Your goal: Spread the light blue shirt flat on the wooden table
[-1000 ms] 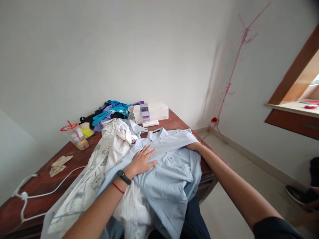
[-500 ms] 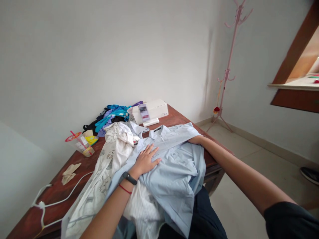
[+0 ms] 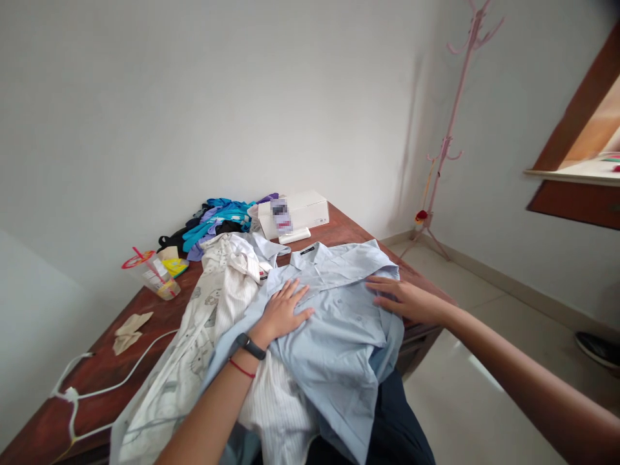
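Observation:
A light blue shirt (image 3: 334, 336) lies spread at the table's front, its collar toward the back and its lower part hanging over the edge. My left hand (image 3: 285, 313) rests flat on the shirt's left side, fingers spread. On the right side my right hand (image 3: 404, 300) touches the shirt just below a folded-over part, fingers stretched out and apart. Left of the blue shirt and partly under it are a white striped shirt (image 3: 239, 278) and a white patterned garment (image 3: 194, 349).
At the back of the wooden table (image 3: 353, 227) are a white box (image 3: 310, 210) and a pile of clothes (image 3: 220, 219). A plastic cup (image 3: 157, 278) and a white cable (image 3: 72, 395) lie left. A pink coat stand (image 3: 455, 116) is beyond.
My right hand has come off the shirt's far right edge and moved down, its fingers now visible on top of the fabric. My left hand has stayed in place. The view has shifted slightly.

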Available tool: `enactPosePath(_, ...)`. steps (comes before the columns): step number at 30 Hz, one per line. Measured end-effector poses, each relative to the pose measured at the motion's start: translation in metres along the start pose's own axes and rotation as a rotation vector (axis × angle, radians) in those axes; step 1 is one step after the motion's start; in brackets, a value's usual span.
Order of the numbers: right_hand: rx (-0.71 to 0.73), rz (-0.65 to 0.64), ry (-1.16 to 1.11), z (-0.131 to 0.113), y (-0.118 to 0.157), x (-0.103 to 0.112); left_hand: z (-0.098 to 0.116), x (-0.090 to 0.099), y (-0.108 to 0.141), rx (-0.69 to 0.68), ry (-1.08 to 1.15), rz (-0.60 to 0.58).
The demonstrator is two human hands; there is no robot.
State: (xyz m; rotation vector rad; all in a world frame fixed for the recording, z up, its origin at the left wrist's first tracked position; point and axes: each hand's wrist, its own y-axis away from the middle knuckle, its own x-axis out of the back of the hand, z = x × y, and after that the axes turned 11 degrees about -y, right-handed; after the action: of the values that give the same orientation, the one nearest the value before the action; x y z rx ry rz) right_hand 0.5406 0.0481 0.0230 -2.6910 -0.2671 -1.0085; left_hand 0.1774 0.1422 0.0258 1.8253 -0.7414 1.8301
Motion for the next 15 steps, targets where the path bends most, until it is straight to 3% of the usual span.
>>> enactPosePath(3,-0.011,0.27,0.032,-0.003,0.05,-0.023,-0.001,-0.003,0.0,-0.007,0.007,0.009)
enactPosePath(6,-0.056,0.425,0.077,-0.011,0.085,-0.047,-0.001,-0.003,0.0,-0.006,-0.001,0.002)
enactPosePath(10,-0.183,0.394,0.001,-0.026,0.104,-0.071,0.0,-0.001,0.001,0.0,-0.001,0.001)
enactPosePath(15,-0.257,0.345,-0.202,-0.033,0.104,-0.096,0.0,-0.002,0.002,0.002,0.009,0.009)
